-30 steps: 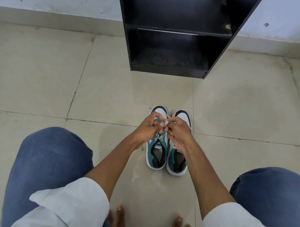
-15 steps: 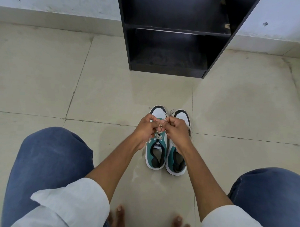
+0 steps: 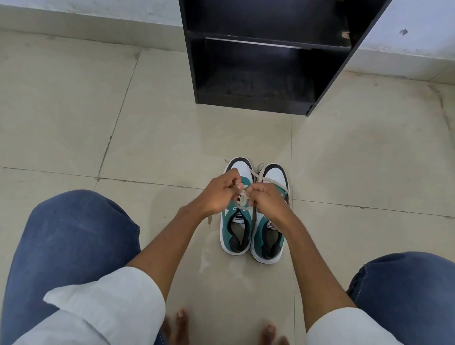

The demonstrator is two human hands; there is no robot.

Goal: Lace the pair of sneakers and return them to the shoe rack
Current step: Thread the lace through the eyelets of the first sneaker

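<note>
Both hands, left hand (image 3: 218,191) and right hand (image 3: 268,199), pinch the lace (image 3: 243,200) above the left sneaker (image 3: 236,232); I judge its length runs straight ahead toward the rack (image 3: 252,101).

A floor of large beige glossy tiles (image 3: 68,110) with dark grout lines carries everything. Two teal-and-white sneakers with black toe trim (image 3: 236,232) stand on it side by side, touching, toes toward a black open-fronted wooden shoe rack (image 3: 252,101) near them against the wall. Two bare feet (image 3: 181,328) rest nearest the camera.
</note>
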